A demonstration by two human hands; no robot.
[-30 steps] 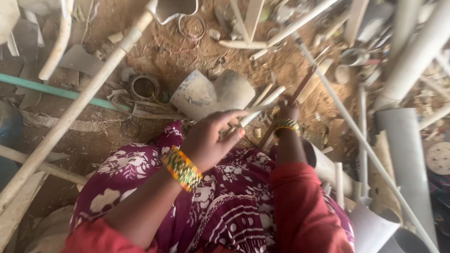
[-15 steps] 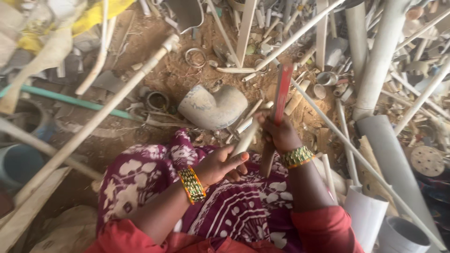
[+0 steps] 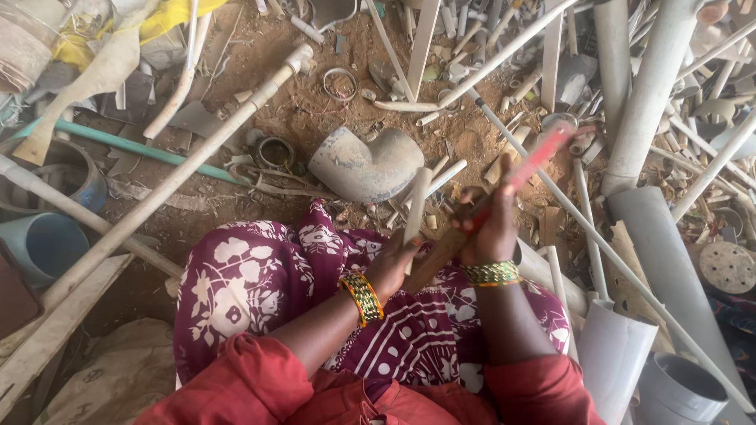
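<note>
1. Left hand point(image 3: 391, 267) grips a short white pipe piece point(image 3: 416, 206) upright above its fingers — best kept steady.
2. Right hand point(image 3: 490, 228) clenches a red-bladed hacksaw point(image 3: 529, 161), raised just right of the pipe; strike squarely, clear of 1's fingers.

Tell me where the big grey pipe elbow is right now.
In the head view, the grey pipe elbow lies on the dirt at centre, just beyond the person's knees, left of the red-handled tool raised in the right hand.
</note>
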